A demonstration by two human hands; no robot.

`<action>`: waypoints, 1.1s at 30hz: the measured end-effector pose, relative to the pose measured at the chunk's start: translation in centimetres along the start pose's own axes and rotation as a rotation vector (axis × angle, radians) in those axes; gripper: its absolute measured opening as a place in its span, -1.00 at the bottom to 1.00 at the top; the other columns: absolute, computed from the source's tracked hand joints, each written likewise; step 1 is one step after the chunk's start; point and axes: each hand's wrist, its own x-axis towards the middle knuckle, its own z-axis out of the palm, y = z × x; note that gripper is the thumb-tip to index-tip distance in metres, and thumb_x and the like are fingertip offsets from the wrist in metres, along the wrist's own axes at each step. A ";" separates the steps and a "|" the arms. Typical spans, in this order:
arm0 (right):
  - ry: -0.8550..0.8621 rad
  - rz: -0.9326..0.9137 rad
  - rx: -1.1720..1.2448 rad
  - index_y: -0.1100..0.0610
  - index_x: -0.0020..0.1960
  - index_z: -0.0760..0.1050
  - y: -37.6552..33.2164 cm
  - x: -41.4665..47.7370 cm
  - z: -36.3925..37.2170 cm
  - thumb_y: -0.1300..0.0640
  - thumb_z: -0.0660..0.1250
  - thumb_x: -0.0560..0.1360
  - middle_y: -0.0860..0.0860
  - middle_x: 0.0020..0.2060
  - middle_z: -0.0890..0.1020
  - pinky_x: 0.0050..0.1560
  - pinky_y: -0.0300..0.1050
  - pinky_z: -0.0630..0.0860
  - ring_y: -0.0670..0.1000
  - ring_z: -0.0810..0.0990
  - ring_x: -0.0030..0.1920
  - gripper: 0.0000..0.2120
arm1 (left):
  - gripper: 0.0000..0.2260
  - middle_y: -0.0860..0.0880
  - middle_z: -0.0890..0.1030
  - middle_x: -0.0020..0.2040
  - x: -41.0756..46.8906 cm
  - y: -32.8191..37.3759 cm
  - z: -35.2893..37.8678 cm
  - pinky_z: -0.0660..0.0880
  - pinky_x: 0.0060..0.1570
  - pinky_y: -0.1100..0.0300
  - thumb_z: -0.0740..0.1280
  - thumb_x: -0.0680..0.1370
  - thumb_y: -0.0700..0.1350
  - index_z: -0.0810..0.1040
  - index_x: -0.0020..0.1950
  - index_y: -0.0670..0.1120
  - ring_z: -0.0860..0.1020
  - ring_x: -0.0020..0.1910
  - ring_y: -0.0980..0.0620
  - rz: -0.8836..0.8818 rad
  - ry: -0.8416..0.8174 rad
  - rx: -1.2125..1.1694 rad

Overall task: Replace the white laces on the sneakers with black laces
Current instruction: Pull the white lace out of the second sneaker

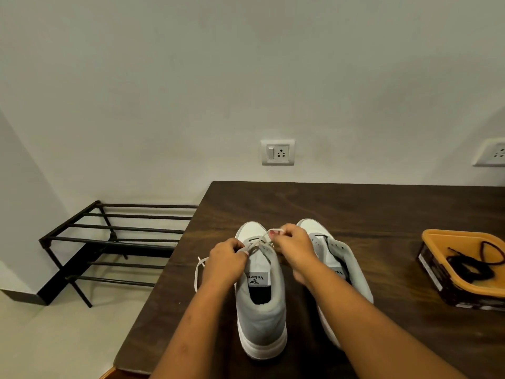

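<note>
You're early in the job. Your left hand [226, 259] and right hand [295, 248] both pinch the white lace [258, 240] over the far eyelets of the left sneaker [262, 313], fingers curled tight on it. One loose end trails off to the left by the table [382, 209] edge. The right sneaker [343, 255], just beside it, shows no white lace that I can make out, so it looks stripped. The black laces [470, 265] lie coiled in the tub [437, 233] on the right, well apart. Neither shoe shows black threading yet.
</note>
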 end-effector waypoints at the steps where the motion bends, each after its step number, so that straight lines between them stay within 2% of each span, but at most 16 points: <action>1: 0.008 0.088 0.145 0.13 -0.19 0.42 -0.3 -0.1 -0.2 0.08 0.27 0.58 0.08 -0.24 0.58 -0.21 -0.05 0.58 0.08 0.62 -0.23 -0.80 | -0.85 -0.05 0.59 0.06 0.0 -0.1 0.0 0.51 0.05 0.07 0.26 0.55 -0.08 0.58 0.05 -0.02 0.52 0.03 -0.07 0.003 -0.001 0.011; 2: 0.013 0.176 0.273 0.16 -0.15 0.42 -0.7 -0.2 -0.4 -0.02 0.19 0.61 0.10 -0.21 0.60 -0.08 0.08 0.62 0.12 0.65 -0.19 -0.72 | -0.84 -0.05 0.59 0.08 0.0 -0.1 0.0 0.50 0.05 0.09 0.25 0.55 -0.07 0.58 0.06 -0.02 0.52 0.06 -0.08 0.009 0.002 0.023; 4: 0.026 0.263 0.439 0.15 -0.18 0.39 -1.3 0.0 -0.8 -0.10 0.08 0.63 0.07 -0.19 0.57 0.10 0.27 0.53 0.14 0.63 -0.13 -0.63 | -0.84 -0.05 0.59 0.10 0.0 -0.2 0.0 0.45 0.03 0.12 0.25 0.55 -0.07 0.58 0.07 -0.01 0.52 0.09 -0.08 0.015 0.005 0.047; 6: 0.030 0.242 0.468 0.11 -0.23 0.36 -1.6 0.1 -0.8 -0.08 0.09 0.63 0.02 -0.25 0.49 0.09 0.29 0.46 0.04 0.55 -0.13 -0.64 | -0.83 -0.05 0.59 0.10 0.1 -0.2 0.1 0.43 0.01 0.13 0.25 0.55 -0.07 0.58 0.07 -0.01 0.51 0.09 -0.08 0.017 0.000 0.056; 7: 0.029 0.200 0.402 0.10 -0.26 0.36 -1.5 0.2 -0.7 -0.09 0.12 0.62 0.01 -0.30 0.47 0.07 0.24 0.46 0.01 0.51 -0.16 -0.63 | -0.83 -0.05 0.59 0.10 0.1 -0.2 0.1 0.42 0.00 0.14 0.25 0.55 -0.07 0.58 0.08 -0.01 0.51 0.08 -0.07 0.015 -0.004 0.056; 9: 0.004 0.015 0.011 0.08 -0.26 0.38 -1.2 0.3 -0.8 -0.13 0.22 0.56 -0.01 -0.35 0.48 -0.01 0.05 0.48 0.01 0.49 -0.21 -0.66 | -0.84 -0.05 0.59 0.10 0.0 -0.1 0.0 0.42 -0.01 0.14 0.25 0.55 -0.07 0.58 0.07 0.00 0.51 0.07 -0.07 0.020 -0.004 0.062; 12: -0.113 -0.228 -0.808 0.00 -0.08 0.50 -0.4 0.3 -0.6 -0.17 0.34 0.46 -0.05 -0.17 0.58 -0.08 -0.08 0.45 0.02 0.56 -0.09 -0.76 | -0.84 -0.05 0.59 0.09 0.1 -0.2 0.0 0.44 -0.01 0.12 0.26 0.55 -0.05 0.58 0.07 0.00 0.52 0.06 -0.07 0.020 0.000 0.060; 13: -0.131 -0.266 -0.963 -0.02 0.00 0.53 -0.4 -0.1 -0.4 -0.16 0.33 0.46 -0.04 -0.08 0.62 -0.06 -0.10 0.45 0.04 0.58 -0.02 -0.75 | -0.84 -0.05 0.59 0.09 0.1 -0.2 0.0 0.45 0.00 0.12 0.26 0.55 -0.05 0.57 0.07 0.01 0.52 0.06 -0.07 0.021 -0.003 0.058; 15: -0.075 -0.357 -1.074 -0.03 0.09 0.56 -0.3 -0.7 0.3 -0.11 0.29 0.50 -0.01 0.02 0.65 0.02 -0.08 0.46 0.08 0.59 0.06 -0.76 | -0.84 -0.05 0.60 0.09 0.2 -0.1 0.1 0.47 0.01 0.11 0.26 0.56 -0.04 0.57 0.08 0.01 0.52 0.05 -0.06 0.021 -0.008 0.054; 19: 0.074 -0.382 -1.000 -0.03 0.02 0.59 -0.1 -0.6 0.4 -0.06 0.25 0.54 -0.01 -0.02 0.66 0.02 -0.07 0.49 0.09 0.60 0.02 -0.82 | -0.85 -0.07 0.59 0.11 0.1 -0.1 0.0 0.48 0.06 0.08 0.26 0.55 -0.05 0.56 0.07 0.01 0.52 0.08 -0.09 0.012 -0.006 0.061; 22: 0.114 -0.318 -0.765 0.00 -0.13 0.58 0.0 -0.4 0.5 -0.01 0.25 0.55 -0.05 -0.13 0.63 -0.07 -0.09 0.50 0.05 0.58 -0.08 -0.82 | -0.84 -0.06 0.58 0.12 0.2 -0.2 0.1 0.46 0.03 0.10 0.25 0.56 -0.05 0.55 0.10 0.01 0.51 0.05 -0.06 0.010 -0.016 0.066; 24: 0.110 -0.247 -0.309 0.03 -0.20 0.54 -0.8 -0.2 0.7 0.06 0.23 0.59 -0.04 -0.24 0.59 -0.16 -0.13 0.46 0.00 0.55 -0.17 -0.79 | -0.83 -0.05 0.57 0.13 0.2 -0.2 0.1 0.44 0.04 0.11 0.24 0.55 -0.05 0.54 0.11 0.02 0.51 0.06 -0.06 0.011 -0.027 0.088; 27: 0.097 -0.048 0.497 0.03 -0.11 0.44 -2.9 -0.1 0.2 0.14 0.11 0.65 0.00 -0.26 0.61 -0.23 -0.21 0.44 -0.03 0.60 -0.22 -0.79 | -0.83 -0.06 0.56 0.15 0.4 -0.3 0.1 0.44 0.09 0.08 0.25 0.55 -0.04 0.53 0.11 0.04 0.50 0.12 -0.08 0.004 -0.042 0.104; 29: 0.091 0.037 0.737 0.05 -0.13 0.39 -3.3 0.0 -0.7 0.13 0.06 0.66 -0.01 -0.43 0.51 -0.22 -0.17 0.45 -0.06 0.50 -0.42 -0.77 | -0.84 -0.05 0.56 0.16 0.4 -0.3 0.1 0.44 0.10 0.08 0.25 0.55 -0.02 0.53 0.11 0.05 0.50 0.12 -0.08 -0.005 -0.046 0.105; 31: 0.091 0.056 0.662 0.06 -0.19 0.36 -2.9 0.4 -1.5 0.13 0.05 0.66 -0.03 -0.51 0.35 -0.28 -0.17 0.42 -0.09 0.29 -0.53 -0.73 | -0.84 -0.04 0.56 0.16 0.4 -0.3 0.1 0.45 0.10 0.08 0.26 0.55 -0.01 0.53 0.11 0.05 0.51 0.13 -0.07 -0.005 -0.044 0.110; 33: 0.044 -0.082 0.182 0.06 -0.15 0.42 -2.2 0.5 -1.8 0.13 0.11 0.64 -0.03 -0.42 0.39 -0.30 -0.17 0.41 -0.08 0.34 -0.46 -0.78 | -0.83 -0.04 0.56 0.17 0.4 -0.4 0.2 0.46 0.12 0.08 0.26 0.55 0.01 0.53 0.11 0.05 0.51 0.14 -0.08 -0.002 -0.040 0.115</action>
